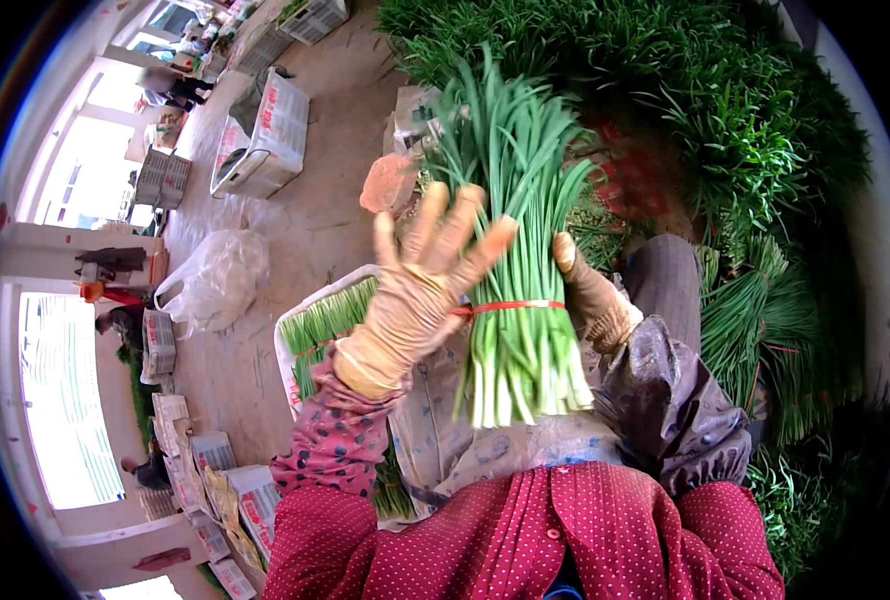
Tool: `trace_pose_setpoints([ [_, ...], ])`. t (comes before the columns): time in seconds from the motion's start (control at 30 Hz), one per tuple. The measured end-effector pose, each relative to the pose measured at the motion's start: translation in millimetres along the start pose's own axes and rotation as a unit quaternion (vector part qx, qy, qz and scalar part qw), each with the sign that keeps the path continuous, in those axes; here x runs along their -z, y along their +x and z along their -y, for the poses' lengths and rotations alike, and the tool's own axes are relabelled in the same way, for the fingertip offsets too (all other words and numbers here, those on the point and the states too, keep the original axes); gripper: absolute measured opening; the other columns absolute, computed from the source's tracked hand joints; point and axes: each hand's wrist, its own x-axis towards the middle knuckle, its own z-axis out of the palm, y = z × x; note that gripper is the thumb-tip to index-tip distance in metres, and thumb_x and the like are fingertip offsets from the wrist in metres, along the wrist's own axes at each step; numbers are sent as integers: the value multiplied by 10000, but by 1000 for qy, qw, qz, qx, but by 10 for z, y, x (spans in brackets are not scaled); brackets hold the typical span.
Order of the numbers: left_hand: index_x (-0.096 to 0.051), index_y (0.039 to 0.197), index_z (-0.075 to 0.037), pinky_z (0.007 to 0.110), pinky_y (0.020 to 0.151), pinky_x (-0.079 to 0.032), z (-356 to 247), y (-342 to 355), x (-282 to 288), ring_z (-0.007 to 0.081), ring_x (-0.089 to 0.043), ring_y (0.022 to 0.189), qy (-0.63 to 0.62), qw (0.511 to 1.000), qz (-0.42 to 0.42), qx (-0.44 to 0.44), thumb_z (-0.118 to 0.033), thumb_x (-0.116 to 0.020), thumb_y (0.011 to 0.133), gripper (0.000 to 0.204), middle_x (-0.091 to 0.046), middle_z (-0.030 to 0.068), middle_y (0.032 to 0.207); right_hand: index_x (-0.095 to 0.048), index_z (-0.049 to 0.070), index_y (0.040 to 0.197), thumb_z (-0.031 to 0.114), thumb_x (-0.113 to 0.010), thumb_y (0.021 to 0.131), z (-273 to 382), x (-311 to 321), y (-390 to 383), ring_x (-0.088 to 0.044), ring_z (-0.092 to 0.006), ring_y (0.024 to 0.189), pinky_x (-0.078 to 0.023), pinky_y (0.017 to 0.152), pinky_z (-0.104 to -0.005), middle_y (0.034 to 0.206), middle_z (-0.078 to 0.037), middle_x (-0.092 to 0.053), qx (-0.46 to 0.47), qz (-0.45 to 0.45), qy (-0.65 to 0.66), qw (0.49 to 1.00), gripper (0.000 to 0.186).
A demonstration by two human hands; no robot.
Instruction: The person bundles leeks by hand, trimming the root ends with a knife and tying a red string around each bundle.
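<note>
A thick bunch of garlic chives (525,230), pale cut ends toward me and green leaves pointing away, is held up over my lap. A red band (518,305) circles its lower stalks. My right hand (597,298), in a tan glove, grips the bunch from its right side; the thumb shows and the other fingers are hidden behind the stalks. My left hand (420,290), gloved too and slightly blurred, is spread open at the bunch's left side, fingertips near or against the leaves; I cannot tell whether they touch.
A white crate (287,340) of banded chives stands left of my lap. Loose chives (745,130) are heaped at the far right, with banded bunches (765,325) below. A plastic bag (220,278) and a white basket (277,135) sit on the floor; several people are farther left.
</note>
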Motion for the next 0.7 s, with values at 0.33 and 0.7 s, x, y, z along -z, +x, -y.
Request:
trace_pose_setpoints([
  [0.33,-216,1561,-66,327,940,-481,1002,-692,116,227,-610,1157,-544,716,298,320,-537,-789,782,1076,-640,134,1244,-485,37,1354,364,-804,810,-238,-184,45,-593,-230,1147,-481,1024,-412,1236,-85,-606,104,32,-113,988,711],
  [0.7,-525,1279,-9,349,745,-609,317,46,-194,220,-696,905,-796,497,-112,327,-170,-754,879,488,-669,102,1074,-454,3,1380,260,-816,820,-532,-599,234,-627,-210,1056,-510,926,-340,1193,-119,-645,85,-174,-522,831,714],
])
